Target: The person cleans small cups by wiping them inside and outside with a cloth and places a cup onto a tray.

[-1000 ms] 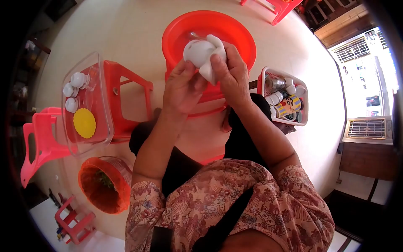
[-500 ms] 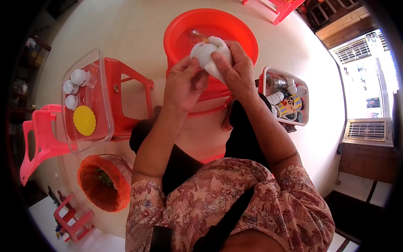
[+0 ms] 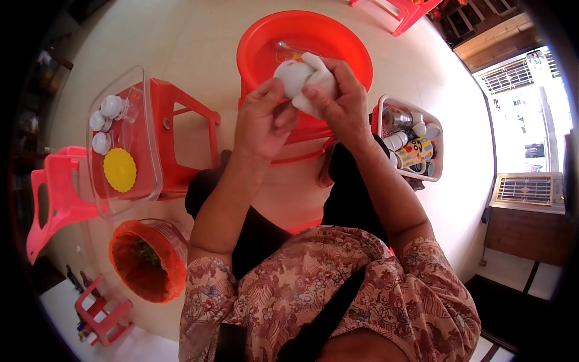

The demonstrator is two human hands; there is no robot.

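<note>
Relative to one second earlier, the white round object (image 3: 293,80) sits farther right in the upper centre of the frame. The white cloth (image 3: 322,89) spreads wider against the right hand (image 3: 348,107). A yellow patch (image 3: 290,56) shows inside the red basin (image 3: 344,45). The yellow disc (image 3: 119,170), left of frame, appears slightly higher.

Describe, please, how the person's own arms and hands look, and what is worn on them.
The left hand and right hand are bare, with no gloves or watch visible. The forearms are uncovered too. The short sleeves have a floral print in pale pinkish beige with maroon and greyish-blue. No clear markings show.
</note>
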